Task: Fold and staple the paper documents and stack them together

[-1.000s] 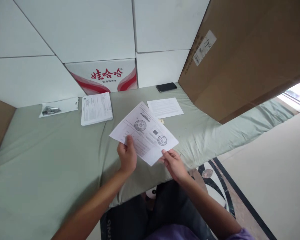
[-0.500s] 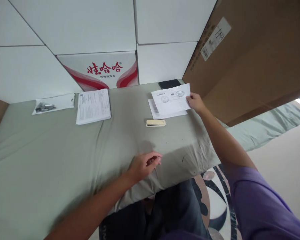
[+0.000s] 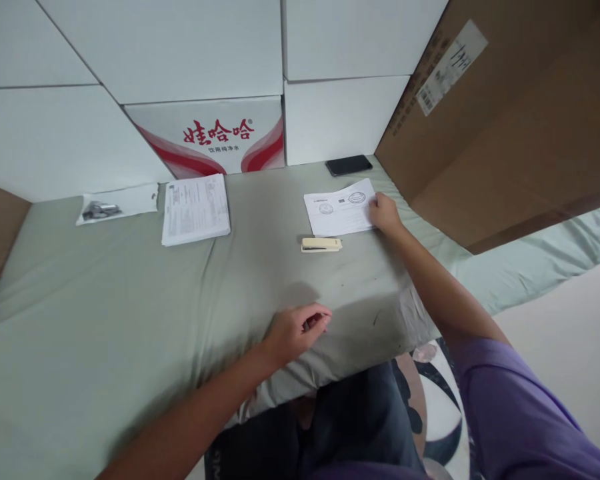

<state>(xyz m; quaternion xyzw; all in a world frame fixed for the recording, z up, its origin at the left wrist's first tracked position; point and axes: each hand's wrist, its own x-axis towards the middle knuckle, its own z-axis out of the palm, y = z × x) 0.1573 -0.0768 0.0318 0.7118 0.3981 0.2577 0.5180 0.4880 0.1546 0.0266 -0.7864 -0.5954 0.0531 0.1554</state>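
My right hand (image 3: 385, 212) reaches forward and rests on the right edge of a stamped paper sheet (image 3: 337, 207), which lies flat on the green cloth-covered table (image 3: 130, 293) on top of another sheet. A cream stapler (image 3: 321, 245) lies just in front of the sheets. My left hand (image 3: 295, 330) hovers low near the table's front edge, fingers loosely curled, holding nothing.
A stack of printed papers (image 3: 196, 209) lies at the back centre-left, a small plastic bag with metal parts (image 3: 115, 204) to its left. A black phone (image 3: 349, 165) lies at the back. White boxes (image 3: 155, 60) and a large cardboard box (image 3: 520, 113) wall the table.
My right hand carried the stamped sheet from in front of me to the back right and laid it flat on the other sheet. My left hand let go and dropped to the table edge.
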